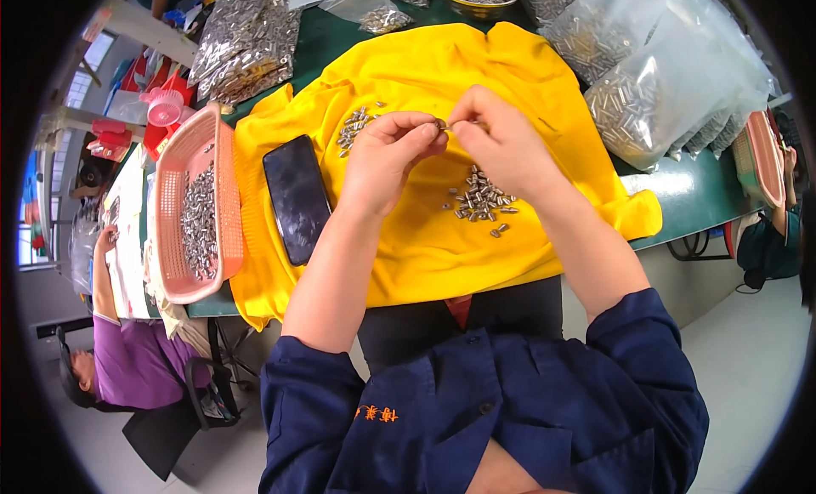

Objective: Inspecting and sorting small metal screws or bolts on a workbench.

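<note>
The left hand (389, 158) grips a small metal part (439, 124) between thumb and index fingertip. The right hand (503, 141) is set just beside that part, its thumb and index finger drawn to a narrow pinch; whether these fingertips also hold or touch a part cannot be told. Both hands are raised over a yellow cloth (408, 252).

Just left of the left fingers, partly behind the hand, lies a loose group of cylindrical metal pieces (350, 133). Below the right fingers, toward the wearer, lies a second heap of metal cylinders (483, 198), with a few single pieces at its near edge.

Farther left of the fingers, a black smartphone (297, 198) rests screen up on the cloth. Beyond the phone, a pink perforated basket (228, 201) contains many small metal parts. The cloth covers part of a green tabletop (676, 209).

Well beyond the fingers, at the far side, stands a round metal bowl (481, 9) of parts. Filled clear plastic bags lie far left (246, 48) and far right (629, 103). A co-worker in purple (144, 362) is seated well to the left.
</note>
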`<state>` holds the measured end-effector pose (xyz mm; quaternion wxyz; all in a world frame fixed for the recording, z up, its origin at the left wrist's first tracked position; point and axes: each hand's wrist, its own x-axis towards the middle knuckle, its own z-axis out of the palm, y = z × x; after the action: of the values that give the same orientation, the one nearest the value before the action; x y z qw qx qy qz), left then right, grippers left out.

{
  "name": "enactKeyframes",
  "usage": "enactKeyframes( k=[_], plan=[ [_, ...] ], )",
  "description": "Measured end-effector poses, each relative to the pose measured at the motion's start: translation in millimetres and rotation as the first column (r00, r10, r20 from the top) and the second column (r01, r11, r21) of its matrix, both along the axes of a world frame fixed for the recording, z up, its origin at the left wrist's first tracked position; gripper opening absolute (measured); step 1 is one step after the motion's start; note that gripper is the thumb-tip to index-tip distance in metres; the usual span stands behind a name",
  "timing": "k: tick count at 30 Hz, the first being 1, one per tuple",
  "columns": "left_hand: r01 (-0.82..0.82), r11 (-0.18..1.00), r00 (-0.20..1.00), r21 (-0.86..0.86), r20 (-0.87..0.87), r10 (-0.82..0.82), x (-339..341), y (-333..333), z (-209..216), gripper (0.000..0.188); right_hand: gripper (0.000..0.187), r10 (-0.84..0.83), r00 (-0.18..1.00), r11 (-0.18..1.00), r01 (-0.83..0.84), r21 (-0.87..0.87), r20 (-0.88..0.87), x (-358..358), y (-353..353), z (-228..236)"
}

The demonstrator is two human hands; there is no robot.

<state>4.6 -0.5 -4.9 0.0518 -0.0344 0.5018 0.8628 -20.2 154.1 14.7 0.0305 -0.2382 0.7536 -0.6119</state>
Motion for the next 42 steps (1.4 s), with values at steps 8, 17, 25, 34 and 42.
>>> enactKeyframes(
  k=[8,17,25,34,42],
  plan=[
    [-0.122,0.445,0.875,-0.887,-0.307,-0.373,9,1,11,0.016,0.006,-0.149,0.989,0.983,0.147,-0.106,-0.009,-16,15,0],
    [-0.228,-0.311,0.882,-0.922,-0.061,-0.467,-54,-68,-6,0.011,0.006,-0.107,0.983,0.988,0.123,0.096,-0.151,-5,7,3],
    [-0.257,-0.337,0.901,-0.906,-0.098,-0.424,-49,-56,12,0.013,0.006,-0.082,0.989,0.992,0.093,0.083,-0.124,0,6,10],
    [0.081,0.954,0.984,-0.29,-0.129,-0.123,-12,-1,16,0.014,0.003,0.048,0.988,0.988,-0.026,-0.149,0.146,-8,10,3],
    [0.108,0.965,0.99,-0.239,-0.067,-0.128,-7,-3,11,0.015,0.003,0.085,0.989,0.996,-0.083,-0.027,0.123,-7,9,5]
  ],
)
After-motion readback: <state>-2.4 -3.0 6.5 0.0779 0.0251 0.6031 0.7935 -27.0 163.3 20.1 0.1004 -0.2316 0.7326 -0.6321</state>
